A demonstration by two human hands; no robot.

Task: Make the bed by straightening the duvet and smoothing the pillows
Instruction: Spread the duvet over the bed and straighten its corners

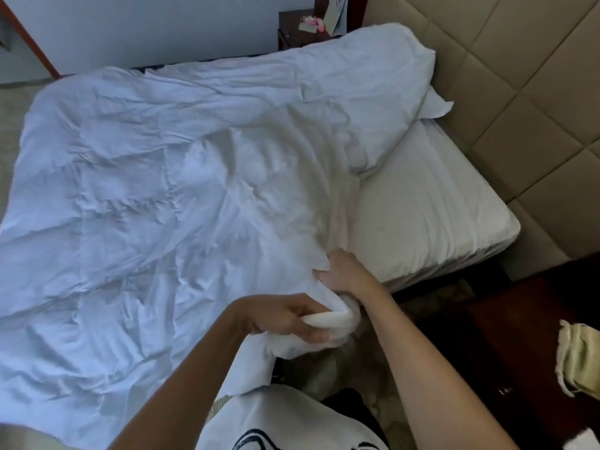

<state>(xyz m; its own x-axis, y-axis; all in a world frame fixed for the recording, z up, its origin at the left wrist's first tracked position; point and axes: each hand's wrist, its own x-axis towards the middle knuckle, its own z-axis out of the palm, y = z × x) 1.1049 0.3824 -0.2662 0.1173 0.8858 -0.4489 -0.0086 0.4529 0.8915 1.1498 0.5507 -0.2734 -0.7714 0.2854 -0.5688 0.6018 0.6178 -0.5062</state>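
Note:
A wrinkled white duvet (156, 196) covers most of the bed and bulges up at the far right, beside the headboard. The bare white mattress sheet (428, 216) shows at the near right. My left hand (285, 315) is closed on the duvet's near corner, bunched at the bed's edge. Just beyond it, my right hand (345, 271) grips the duvet's edge where it meets the sheet. A pillow corner (435, 107) pokes out from under the duvet at the headboard.
A beige padded headboard (519, 76) runs along the right. A dark wooden nightstand (519, 336) stands at the near right with a cream cloth item (578, 355) on it. Another dark nightstand (302, 30) with small objects is at the far side.

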